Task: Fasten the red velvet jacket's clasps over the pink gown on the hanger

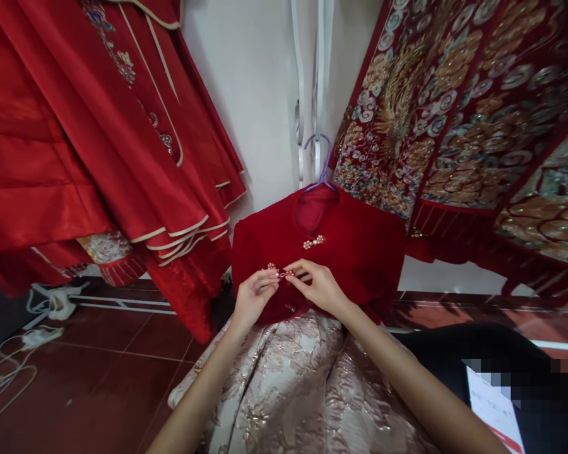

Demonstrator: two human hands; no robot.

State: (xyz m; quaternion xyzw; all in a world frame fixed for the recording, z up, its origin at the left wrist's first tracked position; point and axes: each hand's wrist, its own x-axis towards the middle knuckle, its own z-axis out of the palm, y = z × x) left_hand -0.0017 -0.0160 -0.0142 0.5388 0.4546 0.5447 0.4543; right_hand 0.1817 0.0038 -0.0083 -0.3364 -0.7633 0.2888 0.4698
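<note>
A dark red velvet jacket (364, 236) hangs on a purple hanger (324, 176) in front of me. Its neckline fastener (313, 242), set with beads, lies across the front opening. Lower down, my left hand (254, 296) pinches the left part of a frog button (286, 273). From the other side, my right hand (319, 289) closes thumb and forefinger on the same frog button's right part. The two hands nearly meet; whether knob and loop are joined is too small to tell. Below my hands a further fastener (290, 308) shows on the jacket.
Plain red garments (137, 145) hang at left, a heavily embroidered one (435, 113) at right. A pale brocade skirt (303, 384) spreads below the jacket. Cables and a power strip (42, 337) lie on the tiled floor. A lit phone (495, 410) is at lower right.
</note>
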